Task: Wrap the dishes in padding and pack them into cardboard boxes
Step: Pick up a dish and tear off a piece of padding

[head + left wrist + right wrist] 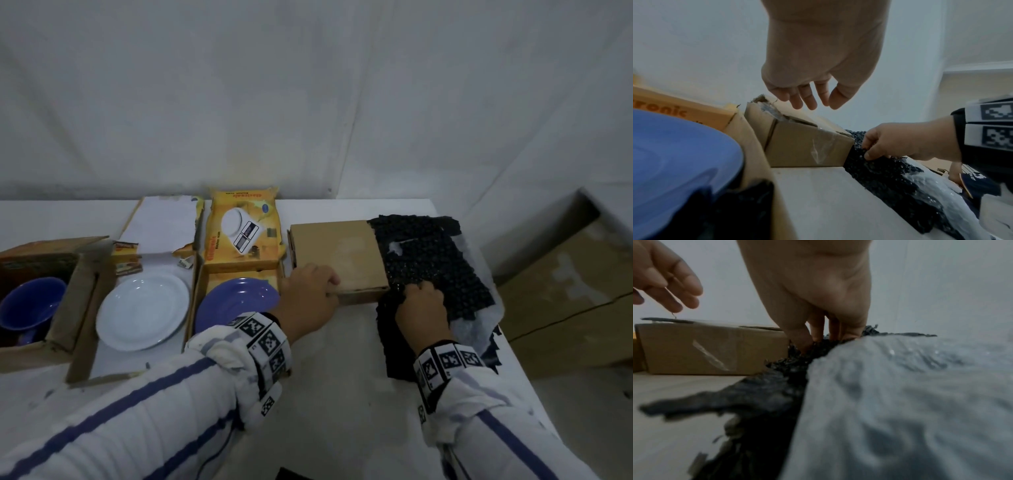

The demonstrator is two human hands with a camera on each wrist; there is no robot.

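A closed brown cardboard box [339, 253] [807, 142] [711, 348] lies on the white table [342, 377]. My left hand [308, 291] [805, 99] [674, 288] hovers over its near left corner, fingers relaxed and holding nothing. A black bubble wrap sheet [435, 260] [885, 175] [772, 394] lies right of the box, on a clear sheet [479, 329] [900, 402]. My right hand [423, 301] [869, 149] [818, 335] pinches the black wrap by the box's near right corner. A blue plate [236, 301] [674, 162] sits in a yellow box, a white plate [142, 311] in an open lid.
A blue mug [29, 308] stands in a brown box at the far left. A yellow kitchen-scale box [243, 233] lies behind the blue plate. Beyond the table's right edge a large cardboard box [582, 291] sits on the floor. A white wall backs the table.
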